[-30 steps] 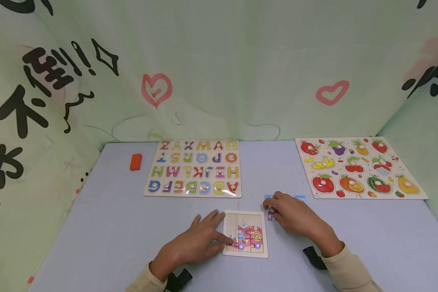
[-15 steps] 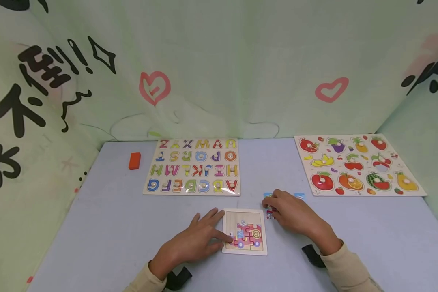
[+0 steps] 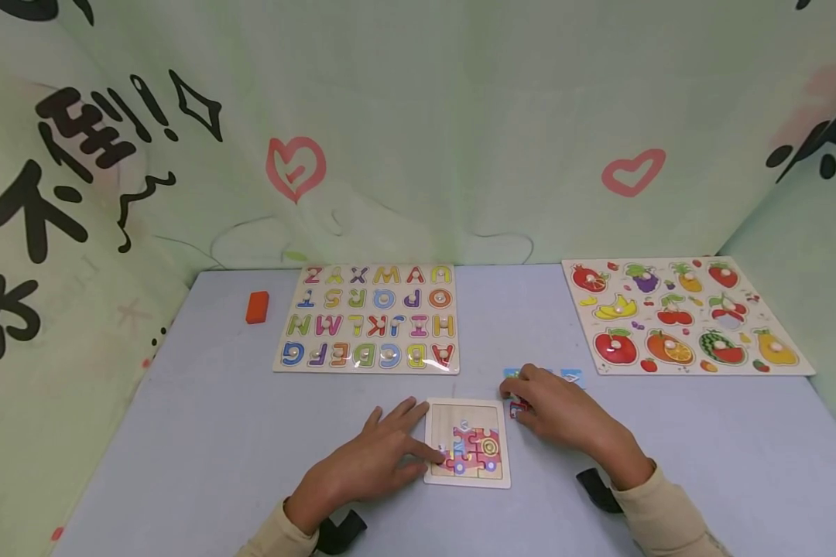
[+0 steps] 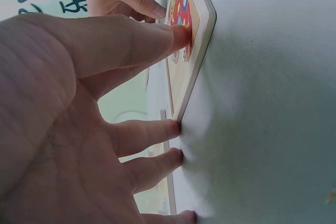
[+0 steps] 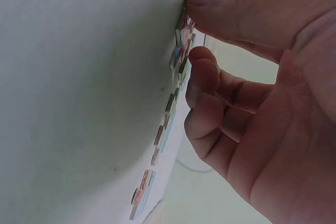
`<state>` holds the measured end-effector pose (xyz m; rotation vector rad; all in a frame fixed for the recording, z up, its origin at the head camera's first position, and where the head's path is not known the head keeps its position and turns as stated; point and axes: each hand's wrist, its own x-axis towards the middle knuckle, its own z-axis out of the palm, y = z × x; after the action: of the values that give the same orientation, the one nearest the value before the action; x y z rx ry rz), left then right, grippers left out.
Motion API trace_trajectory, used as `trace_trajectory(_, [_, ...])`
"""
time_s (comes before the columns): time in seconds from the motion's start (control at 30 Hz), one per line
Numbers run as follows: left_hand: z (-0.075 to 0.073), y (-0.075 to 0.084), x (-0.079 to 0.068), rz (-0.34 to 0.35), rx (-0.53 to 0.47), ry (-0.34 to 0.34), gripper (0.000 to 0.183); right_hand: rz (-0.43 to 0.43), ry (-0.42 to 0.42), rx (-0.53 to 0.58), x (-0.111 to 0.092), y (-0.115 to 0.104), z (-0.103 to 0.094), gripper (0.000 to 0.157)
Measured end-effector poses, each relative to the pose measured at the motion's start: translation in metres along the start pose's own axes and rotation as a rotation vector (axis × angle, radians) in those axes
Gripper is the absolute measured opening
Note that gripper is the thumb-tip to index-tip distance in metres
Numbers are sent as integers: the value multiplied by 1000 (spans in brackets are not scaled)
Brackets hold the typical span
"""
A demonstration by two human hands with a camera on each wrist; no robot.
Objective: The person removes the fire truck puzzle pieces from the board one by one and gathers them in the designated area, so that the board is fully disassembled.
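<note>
In the head view a small square wooden jigsaw tray (image 3: 467, 481) lies at the front middle. It holds joined pink vehicle pieces (image 3: 477, 449) in its lower right part. My left hand (image 3: 372, 456) is spread at its left side, one finger pressing on the pieces' left end and other fingertips at the frame's edge. My right hand (image 3: 564, 406) is right of the tray, over loose jigsaw pieces (image 3: 571, 376). Its thumb and a finger pinch a red-and-blue jigsaw piece (image 5: 182, 31) close to the table; the other fingers curl. The right hand hides part of the loose pieces.
An alphabet puzzle board (image 3: 368, 319) lies at the back left of the table (image 3: 202, 433). To the back right is a fruit puzzle board (image 3: 690, 317). An orange block (image 3: 257, 307) sits at the far left. A printed curtain (image 3: 460, 131) stands behind the table.
My right fingers have shifted slightly over the loose pieces, and the red piece by the thumb has moved a little. My left hand stays on the tray. The head view has tilted slightly.
</note>
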<state>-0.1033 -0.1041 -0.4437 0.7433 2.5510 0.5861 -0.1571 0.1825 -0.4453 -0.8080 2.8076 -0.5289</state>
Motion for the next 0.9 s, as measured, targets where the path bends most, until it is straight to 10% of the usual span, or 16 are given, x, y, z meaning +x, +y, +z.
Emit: trace_trajectory(0.9, [0,1,0,-11,-1,0,26,14,5,-14,-1,-1,0,28])
